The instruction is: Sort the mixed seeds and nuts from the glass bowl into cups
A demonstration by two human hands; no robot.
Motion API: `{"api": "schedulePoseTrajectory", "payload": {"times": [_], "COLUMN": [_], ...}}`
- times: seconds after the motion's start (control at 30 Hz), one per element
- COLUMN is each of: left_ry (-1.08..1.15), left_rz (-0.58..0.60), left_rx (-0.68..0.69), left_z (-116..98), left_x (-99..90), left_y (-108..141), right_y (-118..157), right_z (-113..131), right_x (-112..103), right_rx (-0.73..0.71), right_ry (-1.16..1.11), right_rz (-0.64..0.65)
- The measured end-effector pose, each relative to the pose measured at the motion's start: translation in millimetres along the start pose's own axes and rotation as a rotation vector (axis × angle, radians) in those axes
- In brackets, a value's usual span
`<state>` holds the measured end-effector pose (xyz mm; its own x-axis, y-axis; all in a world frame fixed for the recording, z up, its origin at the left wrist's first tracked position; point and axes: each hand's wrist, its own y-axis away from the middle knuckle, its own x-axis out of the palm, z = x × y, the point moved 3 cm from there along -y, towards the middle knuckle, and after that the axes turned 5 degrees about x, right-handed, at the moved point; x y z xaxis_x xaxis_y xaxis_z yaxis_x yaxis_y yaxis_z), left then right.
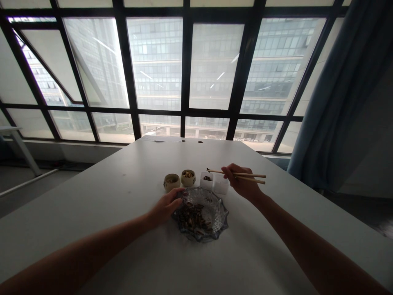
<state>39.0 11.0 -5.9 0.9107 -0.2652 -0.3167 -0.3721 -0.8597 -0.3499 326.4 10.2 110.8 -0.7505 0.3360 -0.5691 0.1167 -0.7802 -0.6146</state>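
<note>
A clear glass bowl (221,211) with a scalloped rim stands before me, dark striped seeds (195,217) heaped mostly in its left half. My left hand (167,207) grips the bowl's left rim, thumb on top. In my right hand (241,178) is a pair of chopsticks (245,176), closed around them and raised above the table. Their tips reach left over a small white container (206,184) holding some dark seeds. Something small and dark shows at the tips, too small to name. Below the right hand sits a second white container (221,186).
Two small cream pots stand behind the bowl: one pot (171,185) at left, another pot (188,180) holding pale brown pieces. All rest on a white table (129,254). Sheets of paper (162,139) lie at its far edge, by the windows. A blue curtain (325,102) hangs at right.
</note>
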Motion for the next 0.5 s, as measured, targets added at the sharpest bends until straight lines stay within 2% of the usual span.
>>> {"api": "schedulePoseTrajectory", "payload": {"times": [0.1,0.2,0.3,0.37,0.5], "left_ry": [-0.001,-0.006,-0.012,-0.016,-0.031], "left_rz": [0.000,0.008,0.011,0.010,0.004], "left_rx": [-0.001,-0.001,-0.004,0.000,0.013], "left_z": [0,-1,0,-1,-3], "left_x": [-0.1,0.0,0.0,0.1,0.6], "left_y": [0,0,0,0,0], "right_y": [-2,-3,-2,-1,7], "right_z": [-2,-4,0,5,24], "right_x": [0,-4,-5,0,15], "right_rx": [0.032,0.080,0.101,0.124,0.162], "right_ry": [-0.027,-0.051,-0.166,-0.287,-0.388], "right_rz": [-0.011,-0.091,-0.111,-0.028,0.310]}}
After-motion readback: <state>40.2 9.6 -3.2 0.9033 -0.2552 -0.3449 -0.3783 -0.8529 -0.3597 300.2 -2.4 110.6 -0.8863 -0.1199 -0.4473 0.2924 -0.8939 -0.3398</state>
